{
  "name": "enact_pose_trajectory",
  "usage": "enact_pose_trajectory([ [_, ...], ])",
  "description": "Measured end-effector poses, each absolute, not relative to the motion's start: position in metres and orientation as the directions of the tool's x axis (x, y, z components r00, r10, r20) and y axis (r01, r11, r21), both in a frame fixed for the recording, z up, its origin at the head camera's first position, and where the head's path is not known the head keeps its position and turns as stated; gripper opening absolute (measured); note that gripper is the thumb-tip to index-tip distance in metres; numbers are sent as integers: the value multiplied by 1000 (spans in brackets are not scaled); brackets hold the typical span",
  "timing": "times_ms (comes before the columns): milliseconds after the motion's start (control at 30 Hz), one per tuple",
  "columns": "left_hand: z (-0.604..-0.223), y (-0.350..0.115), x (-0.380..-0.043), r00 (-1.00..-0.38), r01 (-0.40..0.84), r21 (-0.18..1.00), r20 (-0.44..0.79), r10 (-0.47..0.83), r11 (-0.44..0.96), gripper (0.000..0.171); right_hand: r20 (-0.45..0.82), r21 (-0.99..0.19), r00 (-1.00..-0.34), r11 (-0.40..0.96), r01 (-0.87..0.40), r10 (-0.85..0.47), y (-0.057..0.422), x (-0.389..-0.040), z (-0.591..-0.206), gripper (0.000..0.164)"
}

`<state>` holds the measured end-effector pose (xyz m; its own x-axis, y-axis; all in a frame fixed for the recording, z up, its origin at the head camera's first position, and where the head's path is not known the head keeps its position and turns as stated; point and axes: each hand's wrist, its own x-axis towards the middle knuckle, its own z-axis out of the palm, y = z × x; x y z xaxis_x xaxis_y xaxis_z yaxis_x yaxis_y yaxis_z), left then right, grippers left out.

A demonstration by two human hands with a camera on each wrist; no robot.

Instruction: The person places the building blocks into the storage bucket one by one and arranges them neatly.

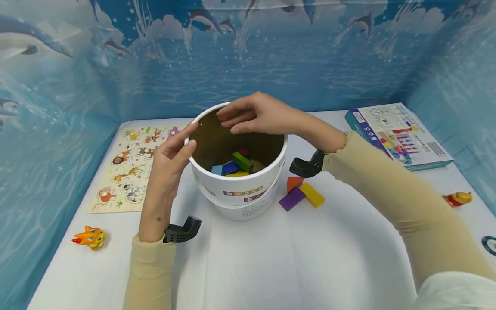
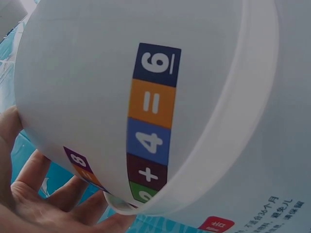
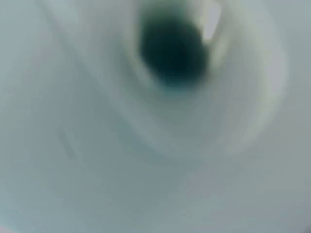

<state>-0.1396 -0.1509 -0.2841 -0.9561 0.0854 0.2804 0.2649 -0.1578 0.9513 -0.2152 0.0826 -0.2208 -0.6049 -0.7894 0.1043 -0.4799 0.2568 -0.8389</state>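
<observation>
A white bucket (image 1: 242, 184) stands upright with several coloured blocks in it, among them a green block (image 1: 243, 161) and a blue block (image 1: 230, 167). My left hand (image 1: 166, 165) holds its left side at the rim; in the left wrist view the fingers (image 2: 68, 191) lie along the outer wall by printed sums. Over the opening hangs my right hand (image 1: 257, 115), palm down with fingers loosely bent and nothing seen in them. Right of the bucket's base lie a purple block (image 1: 292, 199), a yellow block (image 1: 312, 195) and an orange block (image 1: 294, 184). The right wrist view is blurred.
A wooden animal puzzle board (image 1: 129, 172) lies behind my left arm, an orange toy figure (image 1: 90, 237) in front of it. At the back right is a flat box (image 1: 399, 137). A small red and yellow figure (image 1: 458, 198) and a round dark disc (image 1: 490, 244) lie far right.
</observation>
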Motion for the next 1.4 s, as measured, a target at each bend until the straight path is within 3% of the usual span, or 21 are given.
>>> enact_pose_trajectory([
  [167, -284, -150, -140, -957, 262, 952, 277, 82, -157, 36, 317, -902, -760, 66, -426, -567, 131, -185, -229, 32],
  [300, -283, -151, -140, -958, 259, 952, 275, 82, -162, 36, 244, -955, -902, 75, -288, -357, 180, -166, -261, 33],
  [400, -282, -151, -140, -959, 255, 952, 271, 79, -170, 36, 77, -972, -948, 190, -140, -308, 211, -159, -301, 38],
  [533, -282, -151, -140, -958, 258, 951, 274, 82, -170, 36, -73, -947, -900, 314, -73, -430, 240, -150, -356, 41],
  [700, -281, -151, -140, -957, 260, 950, 278, 86, -175, 36, -135, -901, -787, 405, -154, -601, 256, -140, -395, 54],
  [833, -282, -151, -141, -958, 256, 950, 274, 85, -176, 36, -151, -851, -759, 473, -226, -634, 255, -137, -406, 63],
  [1067, -281, -152, -140, -953, 279, 946, 294, 72, -165, 35, -71, -771, -784, 533, -349, -617, 244, -138, -414, 68],
  [1400, -281, -151, -140, -956, 268, 948, 284, 78, -169, 35, -63, -806, -834, 521, -281, -548, 249, -137, -413, 58],
])
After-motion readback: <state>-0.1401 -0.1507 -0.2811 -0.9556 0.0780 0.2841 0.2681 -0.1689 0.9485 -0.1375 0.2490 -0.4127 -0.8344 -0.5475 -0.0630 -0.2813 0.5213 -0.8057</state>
